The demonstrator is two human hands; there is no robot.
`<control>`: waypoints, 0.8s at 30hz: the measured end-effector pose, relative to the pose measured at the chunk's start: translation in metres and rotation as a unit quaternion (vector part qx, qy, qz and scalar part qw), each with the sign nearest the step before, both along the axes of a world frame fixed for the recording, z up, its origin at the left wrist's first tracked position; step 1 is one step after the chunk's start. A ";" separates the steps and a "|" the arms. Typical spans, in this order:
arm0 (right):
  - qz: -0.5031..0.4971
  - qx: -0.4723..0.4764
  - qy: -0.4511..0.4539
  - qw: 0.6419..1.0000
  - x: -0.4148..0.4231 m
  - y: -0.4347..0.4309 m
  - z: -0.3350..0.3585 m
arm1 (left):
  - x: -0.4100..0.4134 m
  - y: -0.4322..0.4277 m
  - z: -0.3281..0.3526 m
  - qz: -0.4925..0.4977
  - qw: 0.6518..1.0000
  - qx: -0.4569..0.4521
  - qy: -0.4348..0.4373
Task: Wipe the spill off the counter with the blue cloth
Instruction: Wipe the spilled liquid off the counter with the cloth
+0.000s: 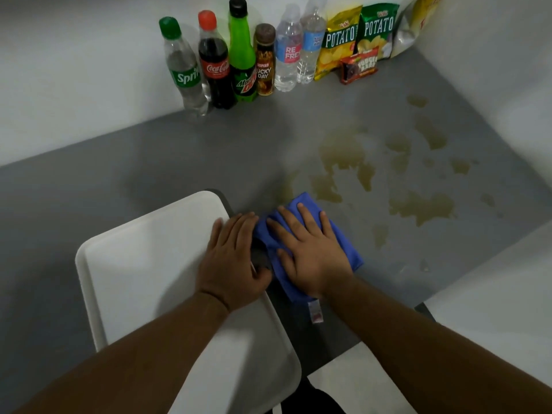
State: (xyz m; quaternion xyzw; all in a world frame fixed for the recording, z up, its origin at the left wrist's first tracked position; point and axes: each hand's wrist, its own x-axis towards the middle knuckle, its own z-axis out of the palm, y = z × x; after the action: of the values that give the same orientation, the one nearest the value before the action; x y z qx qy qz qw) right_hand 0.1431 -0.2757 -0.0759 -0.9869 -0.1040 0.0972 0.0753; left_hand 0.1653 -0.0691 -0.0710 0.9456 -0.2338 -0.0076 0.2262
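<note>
A folded blue cloth (343, 246) lies on the grey counter (179, 162), near its front edge. My right hand (310, 249) rests flat on top of it, fingers spread and pointing away from me. My left hand (236, 258) lies just left of the cloth, on the right edge of a white tray (140, 264), fingertips touching the cloth's left side. A yellowish-brown spill (418, 204) spreads in several patches over the counter, beyond and to the right of the cloth. One patch (325, 186) sits just past the cloth's far corner.
Several drink bottles (239, 55) stand in a row against the back wall. Snack bags (358, 37) lean in the back right corner. White walls bound the counter at the back and right. A white surface (493, 294) lies at the front right.
</note>
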 end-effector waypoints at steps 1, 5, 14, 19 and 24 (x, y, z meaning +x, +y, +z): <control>-0.009 -0.001 0.004 1.000 0.006 -0.003 0.001 | 0.000 0.000 0.001 0.001 1.000 0.002 -0.001; -0.050 -0.002 -0.020 0.999 -0.010 -0.021 0.000 | -0.001 0.000 0.003 0.008 1.000 0.012 -0.004; 0.067 0.022 -0.013 0.997 -0.004 -0.020 -0.001 | -0.003 0.000 0.000 0.013 0.999 0.026 -0.018; 0.006 0.022 -0.007 1.000 0.024 -0.015 0.003 | -0.002 -0.002 0.002 0.018 1.000 0.003 -0.007; -0.048 -0.006 -0.020 0.999 -0.007 -0.023 0.003 | 0.003 0.004 0.002 0.041 0.998 -0.041 0.008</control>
State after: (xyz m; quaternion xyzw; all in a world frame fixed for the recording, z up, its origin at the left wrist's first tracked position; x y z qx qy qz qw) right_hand 0.1365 -0.2987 -0.0731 -0.9930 -0.0571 0.0738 0.0723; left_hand 0.1682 -0.0655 -0.0687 0.9443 -0.1928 0.0034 0.2667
